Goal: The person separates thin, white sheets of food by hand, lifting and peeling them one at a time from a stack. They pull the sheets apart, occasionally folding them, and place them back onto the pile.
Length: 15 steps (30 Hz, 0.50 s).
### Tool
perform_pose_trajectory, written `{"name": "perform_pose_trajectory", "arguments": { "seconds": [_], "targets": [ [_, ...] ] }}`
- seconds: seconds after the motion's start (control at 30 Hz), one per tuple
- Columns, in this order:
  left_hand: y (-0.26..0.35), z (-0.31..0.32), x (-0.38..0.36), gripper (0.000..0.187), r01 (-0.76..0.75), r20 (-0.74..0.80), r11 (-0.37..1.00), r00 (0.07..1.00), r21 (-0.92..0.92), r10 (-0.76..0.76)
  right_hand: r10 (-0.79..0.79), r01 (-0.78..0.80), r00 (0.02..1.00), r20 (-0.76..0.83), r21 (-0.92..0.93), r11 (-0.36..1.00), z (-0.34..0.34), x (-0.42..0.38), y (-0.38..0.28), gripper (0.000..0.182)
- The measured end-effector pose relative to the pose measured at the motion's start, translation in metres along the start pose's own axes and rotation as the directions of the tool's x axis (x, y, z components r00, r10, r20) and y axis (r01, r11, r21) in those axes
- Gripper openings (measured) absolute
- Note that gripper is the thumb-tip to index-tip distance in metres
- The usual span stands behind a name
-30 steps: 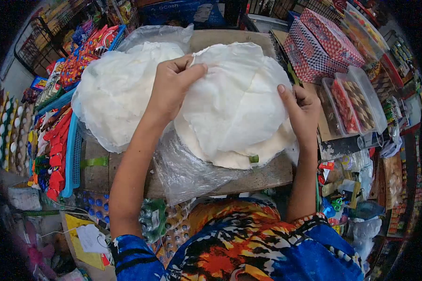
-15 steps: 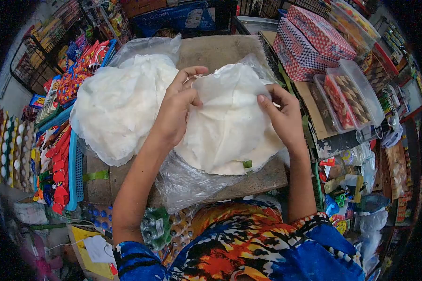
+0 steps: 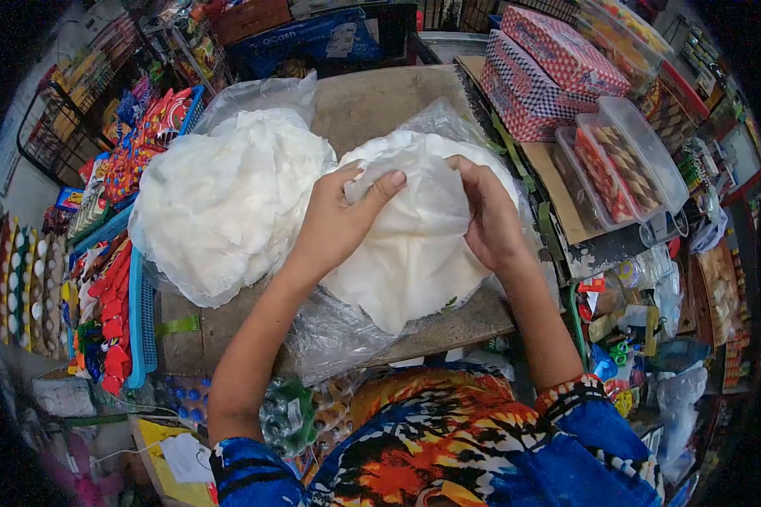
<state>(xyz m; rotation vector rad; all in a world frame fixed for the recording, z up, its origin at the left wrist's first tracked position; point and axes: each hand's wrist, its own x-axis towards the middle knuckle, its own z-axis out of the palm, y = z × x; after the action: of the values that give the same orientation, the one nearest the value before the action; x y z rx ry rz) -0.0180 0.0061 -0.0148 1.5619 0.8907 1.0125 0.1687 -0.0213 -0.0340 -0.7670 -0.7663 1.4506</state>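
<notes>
Between my hands is a thin, white, translucent wrapper sheet (image 3: 418,241), like a spring roll wrapper. It lies over a stack of similar round wrappers (image 3: 503,182), and its lower edge droops to a point. My left hand (image 3: 342,211) pinches the sheet's upper left edge, thumb laid across the front. At the upper right edge, my right hand (image 3: 492,215) has its fingers curled behind the sheet; its grip is partly hidden. A larger loose pile of wrappers (image 3: 224,207) sits to the left. Clear plastic (image 3: 338,334) spreads under the stack.
Everything rests on a worn brown board (image 3: 380,97). Blue baskets (image 3: 141,313) of snack packets stand left, beside egg trays (image 3: 30,279). To the right are checkered boxes (image 3: 550,80) and clear tubs (image 3: 634,169) of rolled wafers. Bottles (image 3: 287,414) stand below the board's front edge.
Both hands have shifted on the sheet's top edge, the left thumb now reaching across it. The sheet's lower edge has dropped toward me, covering most of the green piece there.
</notes>
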Motion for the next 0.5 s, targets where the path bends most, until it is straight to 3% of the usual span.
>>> {"name": "perform_pose_trajectory", "arguments": {
  "seconds": [0.07, 0.13, 0.17, 0.2, 0.23, 0.3, 0.4, 0.47, 0.5],
  "targets": [
    [-0.006, 0.002, 0.002, 0.029, -0.188, -0.016, 0.976, 0.981, 0.107, 0.191, 0.027, -0.028, 1.0, -0.013, -0.067, 0.997, 0.008, -0.004, -0.006, 0.025],
    [-0.007, 0.0, 0.0, 0.028, -0.172, 0.014, 0.971, 0.985, 0.167, 0.172, 0.055, -0.058, 0.998, -0.028, -0.134, 0.989, 0.011, -0.007, -0.008, 0.025],
    [-0.007, 0.0, -0.001, 0.028, -0.156, 0.042, 0.961, 0.988, 0.227, 0.151, -0.089, 0.095, 0.995, 0.036, -0.491, 0.866, 0.009, -0.008, -0.007, 0.023],
    [-0.006, 0.0, 0.0, 0.028, -0.157, 0.044, 0.961, 0.988, 0.228, 0.151, -0.197, 0.238, 0.969, 0.148, -0.764, 0.599, 0.008, -0.008, -0.007, 0.021],
    [-0.006, 0.0, -0.001, 0.027, -0.165, 0.019, 0.97, 0.986, 0.178, 0.165, -0.198, 0.238, 0.969, 0.147, -0.763, 0.601, 0.006, -0.007, -0.009, 0.021],
    [-0.002, -0.003, -0.001, 0.026, -0.171, -0.008, 0.977, 0.985, 0.128, 0.173, -0.227, 0.142, 0.951, -0.209, -0.359, 0.923, -0.002, 0.001, -0.018, 0.018],
    [0.014, -0.012, 0.0, 0.024, -0.13, -0.132, 0.991, 0.983, 0.013, 0.13, -0.261, 0.247, 0.917, -0.3, -0.087, 0.965, -0.02, 0.012, -0.026, 0.026],
    [0.024, -0.015, 0.001, 0.024, -0.102, -0.27, 0.962, 0.962, -0.253, 0.031, -0.227, 0.242, 0.918, -0.326, 0.004, 0.97, -0.028, 0.014, -0.022, 0.028],
    [0.023, -0.022, 0.002, 0.028, -0.06, -0.271, 0.958, 0.962, -0.282, -0.02, -0.19, 0.234, 0.919, -0.347, 0.09, 0.968, -0.03, 0.015, -0.022, 0.03]
  ]
}}
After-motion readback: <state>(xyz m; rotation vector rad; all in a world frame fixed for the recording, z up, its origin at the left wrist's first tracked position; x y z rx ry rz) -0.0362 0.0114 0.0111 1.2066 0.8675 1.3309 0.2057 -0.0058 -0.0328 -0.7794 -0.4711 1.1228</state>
